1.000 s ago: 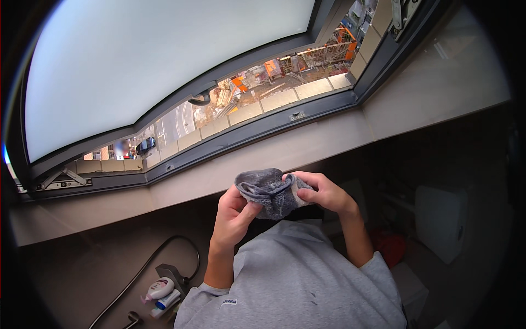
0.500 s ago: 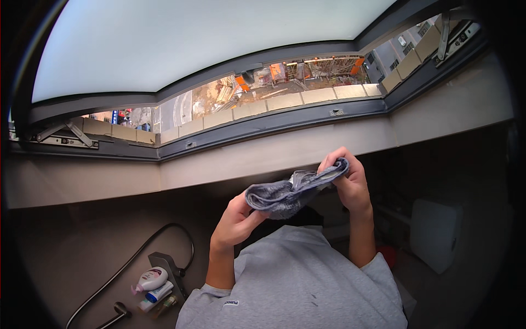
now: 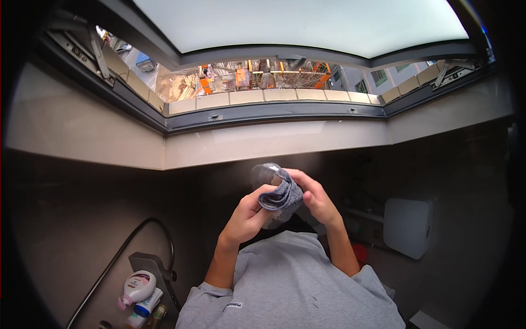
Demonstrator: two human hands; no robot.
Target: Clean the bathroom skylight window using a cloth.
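- The left hand (image 3: 249, 216) is gripping a crumpled grey cloth (image 3: 280, 196), its fingers curled shut around the fabric.
- The right hand (image 3: 313, 198) is pressing the cloth against a clear glass (image 3: 267, 174), fingers pinching both.
- Cloth and glass are being held up before the chest, below the pale window sill (image 3: 263, 145).
- White plastic bottles (image 3: 137, 290) are standing at the lower left.

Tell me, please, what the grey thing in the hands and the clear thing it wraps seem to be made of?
The grey cloth looks like soft, matte fabric, perhaps terry or microfibre: it bunches into folds between the left hand and the right hand. The clear object seems to be glass or glossy plastic: the background shows through it and its rim catches the light.
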